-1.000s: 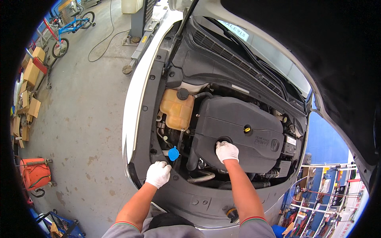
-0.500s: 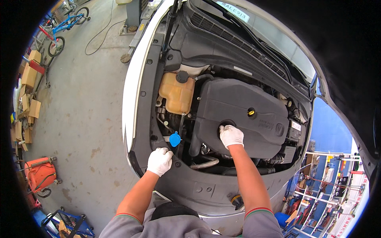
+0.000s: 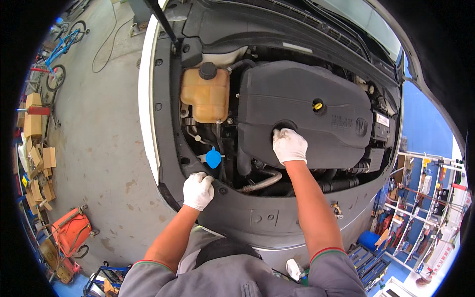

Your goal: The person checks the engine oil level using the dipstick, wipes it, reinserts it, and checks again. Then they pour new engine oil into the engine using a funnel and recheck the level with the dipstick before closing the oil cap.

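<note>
White-gloved, my right hand (image 3: 290, 145) reaches into the round recess of the black engine cover (image 3: 307, 94). Its fingers are closed around the black oil filler cap (image 3: 283, 126), mostly hidden by the glove. My left hand (image 3: 198, 191), also gloved in white, rests on the black trim panel (image 3: 237, 205) at the engine bay's front left corner. Its fingers are curled in, and whatever they may hold is out of sight. Just beyond it is a blue washer fluid cap (image 3: 213, 158). A yellow dipstick handle (image 3: 317, 106) sits in the cover, right of my right hand.
An amber coolant tank (image 3: 205, 96) with a black cap stands at the bay's left. The hood prop rod (image 3: 165, 22) rises behind it. Along the right arches the raised hood (image 3: 435, 109). A red machine (image 3: 71, 230) and cardboard boxes (image 3: 37, 168) line the left; a rack (image 3: 420, 213) stands right.
The whole view has shifted, and the engine bay appears higher in the picture. My hands keep their places at the recess and on the trim panel, the right one slightly turned.
</note>
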